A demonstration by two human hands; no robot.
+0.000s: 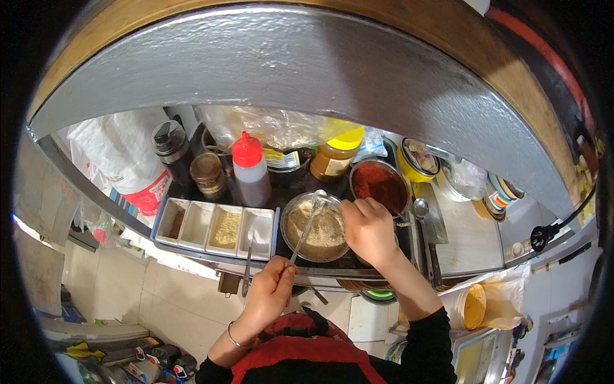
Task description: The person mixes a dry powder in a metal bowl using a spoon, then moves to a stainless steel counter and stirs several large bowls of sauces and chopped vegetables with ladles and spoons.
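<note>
My left hand (274, 288) grips the handle of a long metal spoon (305, 232), whose small bowl lies at the far rim of a round metal bowl (283, 229) of beige powder (316, 237). My right hand (368, 230) is over that bowl's right side, close to the spoon's bowl end, with its fingers curled; whether it holds anything is hidden. Behind it stands a metal bowl of red powder (379, 185). To the left, a tray (201, 256) bears white containers of seasonings; a second spoon (248, 269) rests in the rightmost one (260, 230).
A squeeze bottle with a red cap (252, 180), a yellow-lidded jar (336, 156) and a pepper grinder (171, 149) stand behind. A cleaver (435, 221) and a metal spoon (421, 209) lie at the right. A grey panel (288, 62) curves above the counter.
</note>
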